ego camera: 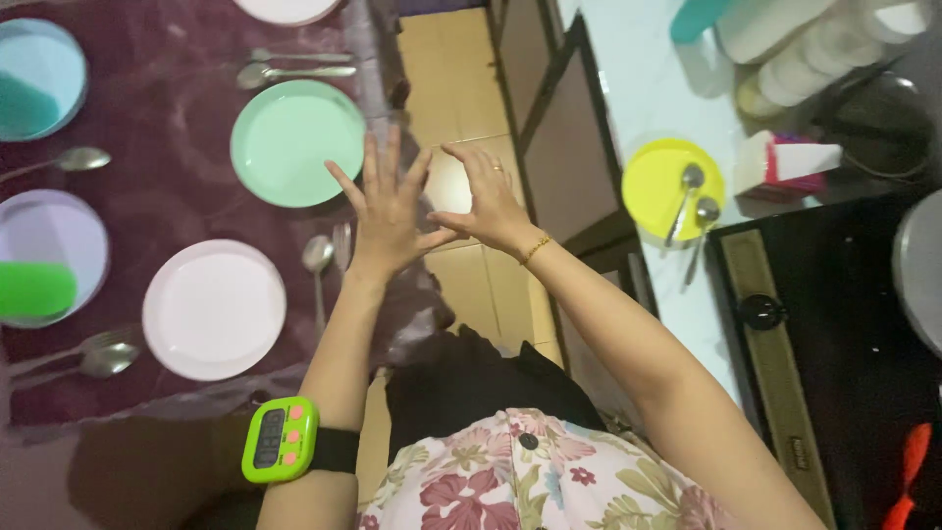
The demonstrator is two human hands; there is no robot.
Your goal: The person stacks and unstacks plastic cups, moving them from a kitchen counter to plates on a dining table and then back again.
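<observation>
Both hands up in mid-air over the gap between the maroon-clothed table and the white counter, holding nothing. Left hand is spread wide, fingers fanned, back of hand to the camera; a lime-green digital timer on a black strap sits on that forearm. Right hand is loosely curved, fingers bent, its thumb tip touching the left palm edge (ring on one finger, thin gold bracelet at the wrist). Nearest things: a round mint-green plate just left of the left hand, and a metal spoon and fork lying side by side below it near the table edge. A round white plate sits further left, near the spoon. On the counter, well apart from the right hand, a round yellow plate carries two metal spoons. Tan tiled floor shows under the hands.
</observation>
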